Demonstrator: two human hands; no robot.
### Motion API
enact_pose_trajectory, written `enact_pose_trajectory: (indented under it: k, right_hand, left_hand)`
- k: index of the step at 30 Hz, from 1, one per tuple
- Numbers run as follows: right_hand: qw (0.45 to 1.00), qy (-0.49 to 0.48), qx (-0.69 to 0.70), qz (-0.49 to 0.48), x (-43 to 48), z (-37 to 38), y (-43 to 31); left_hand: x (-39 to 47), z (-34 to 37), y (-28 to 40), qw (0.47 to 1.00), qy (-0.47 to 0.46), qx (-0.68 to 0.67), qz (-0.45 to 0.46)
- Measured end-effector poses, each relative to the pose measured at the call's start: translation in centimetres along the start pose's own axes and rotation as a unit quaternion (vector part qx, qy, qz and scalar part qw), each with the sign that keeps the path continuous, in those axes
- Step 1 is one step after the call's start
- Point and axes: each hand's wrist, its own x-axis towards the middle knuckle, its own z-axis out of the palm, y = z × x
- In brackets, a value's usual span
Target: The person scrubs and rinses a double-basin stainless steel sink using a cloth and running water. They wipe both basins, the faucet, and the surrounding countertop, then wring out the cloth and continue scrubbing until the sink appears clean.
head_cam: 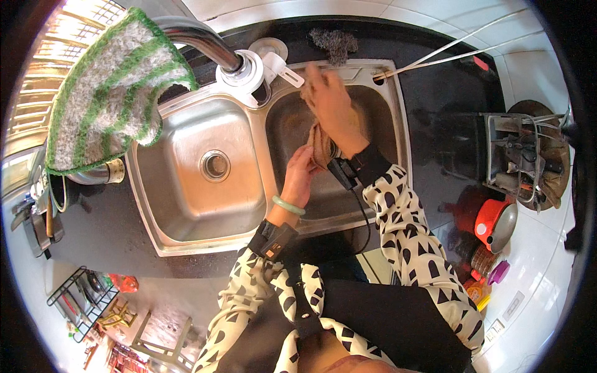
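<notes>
A brown cloth hangs bunched over the right basin of a steel double sink. My left hand, a pale green bangle on its wrist, pinches the cloth's lower end. Just above it, my right hand is blurred and lies across the upper part of the cloth; brownish material shows beside its fingers. Whether those fingers grip it is hidden. Both wrists wear black straps with small devices, and a cable runs down from the right one.
Left of my hands is the other basin with its drain. A faucet rises behind, near a green-striped cloth. Steel wool sits at the back rim. Two white rods cross at right, beyond which stand a knife rack and a red pot.
</notes>
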Motion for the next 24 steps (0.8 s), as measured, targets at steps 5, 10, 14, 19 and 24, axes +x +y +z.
enact_pose_trajectory:
  k: [5,10,14,19,24]
  right_hand:
    - [0.999,-0.005,-0.034,0.0,1.7,1.1,-0.7]
    - [0.998,-0.046,-0.04,-0.024,2.6,0.5,-0.2]
    - [0.997,-0.051,-0.059,0.0,2.4,-1.0,1.6]
    - [0.998,-0.035,-0.042,-0.041,3.3,0.9,-0.8]
    - [0.995,-0.06,-0.081,0.0,3.4,-0.7,0.1]
  left_hand:
    - [0.7,0.7,0.2,0.998,-0.022,0.056,-0.005]
    - [1.0,0.9,0.2,0.999,-0.003,0.048,-0.007]
    - [1.4,1.3,0.4,0.999,-0.01,0.038,-0.005]
    - [1.5,1.9,0.4,0.998,-0.009,0.055,-0.011]
    - [1.9,2.0,0.5,0.998,0.008,0.055,-0.01]
